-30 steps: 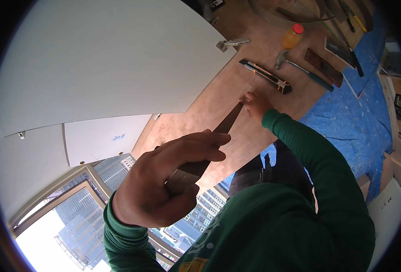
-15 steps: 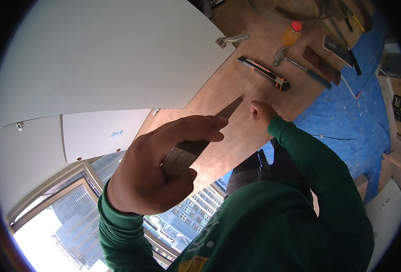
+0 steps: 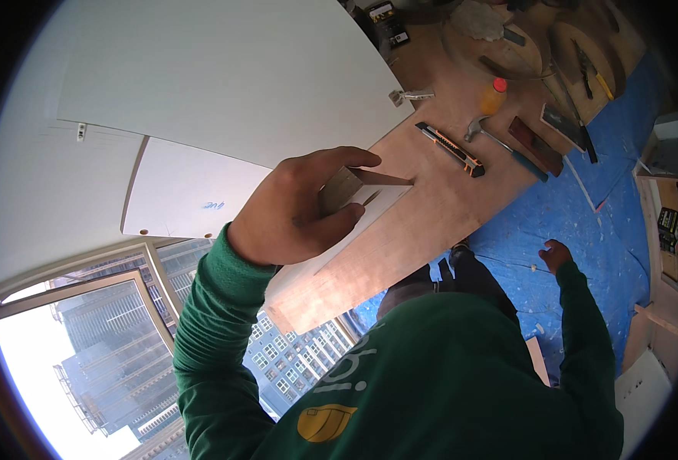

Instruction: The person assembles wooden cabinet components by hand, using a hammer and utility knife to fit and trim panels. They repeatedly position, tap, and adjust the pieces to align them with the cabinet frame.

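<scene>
My left hand (image 3: pixel 297 203) is raised over the wooden work surface (image 3: pixel 431 199), its fingers and thumb closed around a narrow board (image 3: pixel 342 190). The board's greyish end faces me, and its length tapers away in perspective toward the upper right. One side looks pale, with a dark slot-like mark by my thumb. Off to the right, my right hand (image 3: pixel 556 256) hangs above the blue floor sheet, loosely bent with nothing seen in it. A utility knife (image 3: pixel 450 149) lies beyond the board, beside a claw hammer (image 3: pixel 507 148).
Past the hammer are a brown wooden block (image 3: pixel 536 146), an orange bottle with a red cap (image 3: pixel 494 97) and pliers (image 3: pixel 584 69). A large white panel (image 3: pixel 224 69) with a metal hinge (image 3: pixel 409 97) spans the upper left. A window (image 3: pixel 101 337) is at lower left.
My right hand has swung from above the work surface out to the right, over the blue sheet. My left hand has risen and turned the board, exposing its pale side. The view has shifted.
</scene>
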A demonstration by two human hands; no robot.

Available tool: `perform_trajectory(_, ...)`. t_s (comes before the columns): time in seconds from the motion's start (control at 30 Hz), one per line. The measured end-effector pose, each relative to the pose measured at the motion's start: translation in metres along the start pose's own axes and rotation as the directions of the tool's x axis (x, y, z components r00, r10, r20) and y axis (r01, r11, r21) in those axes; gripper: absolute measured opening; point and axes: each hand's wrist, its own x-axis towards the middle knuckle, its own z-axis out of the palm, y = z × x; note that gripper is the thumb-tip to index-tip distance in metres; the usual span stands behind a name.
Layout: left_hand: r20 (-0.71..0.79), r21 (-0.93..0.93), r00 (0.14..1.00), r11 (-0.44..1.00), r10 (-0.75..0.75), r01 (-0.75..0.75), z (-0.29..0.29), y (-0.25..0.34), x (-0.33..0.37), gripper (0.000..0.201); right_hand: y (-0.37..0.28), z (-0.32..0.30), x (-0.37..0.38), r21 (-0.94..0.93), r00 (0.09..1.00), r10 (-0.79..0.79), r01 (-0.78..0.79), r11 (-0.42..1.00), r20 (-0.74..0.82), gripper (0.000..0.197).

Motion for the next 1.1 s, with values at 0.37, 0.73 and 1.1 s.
perform_trajectory(0.37,-0.426,0.615,0.846,0.788,0.319,0.012,0.044,0.028,-0.026,0.027,-0.034,0.027,0.041,0.158,0.978,-0.156,0.133,0.978,0.141,0.048)
perform_trajectory(0.73,-0.413,0.639,0.827,0.768,0.381,-0.035,0.041,0.016,-0.025,0.017,-0.034,0.014,0.082,0.172,0.949,-0.300,0.281,0.944,0.096,0.033)
perform_trajectory(1.1,-0.603,0.540,0.782,0.803,0.161,0.251,0.050,0.016,-0.022,0.040,-0.053,0.004,0.061,0.157,0.936,-0.279,0.249,0.956,0.217,0.034)
